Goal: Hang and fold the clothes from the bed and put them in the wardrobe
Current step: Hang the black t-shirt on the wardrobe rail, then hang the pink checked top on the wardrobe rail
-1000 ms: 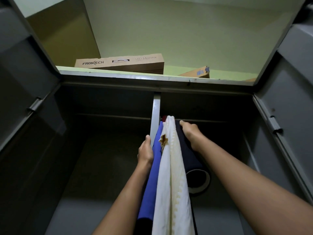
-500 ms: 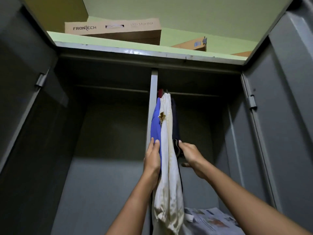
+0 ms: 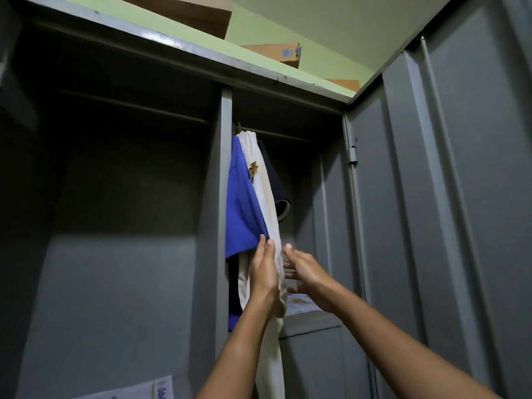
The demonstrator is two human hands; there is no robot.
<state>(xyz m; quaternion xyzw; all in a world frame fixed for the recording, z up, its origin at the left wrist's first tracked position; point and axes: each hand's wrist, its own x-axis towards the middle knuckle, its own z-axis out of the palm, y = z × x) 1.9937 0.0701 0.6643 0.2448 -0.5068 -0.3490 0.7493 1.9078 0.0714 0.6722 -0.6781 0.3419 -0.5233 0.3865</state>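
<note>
Cream garment [image 3: 266,203] stays under left hand [image 3: 264,273]; right hand [image 3: 306,272] has opened.

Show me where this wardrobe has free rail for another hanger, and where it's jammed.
Free: the left rail, bare up to the divider; the right rail between the dark garment and the side wall. Crowded: against the divider, where the blue garment, cream garment and dark garment bunch and the left hand rests.

The wardrobe [image 3: 213,197] is grey painted metal, matt, with a dull sheen along its top edge. The blue garment [image 3: 241,208] is smooth cloth. The cream garment [image 3: 266,194] is creased cloth. The cardboard boxes [image 3: 187,12] above look matt brown.
</note>
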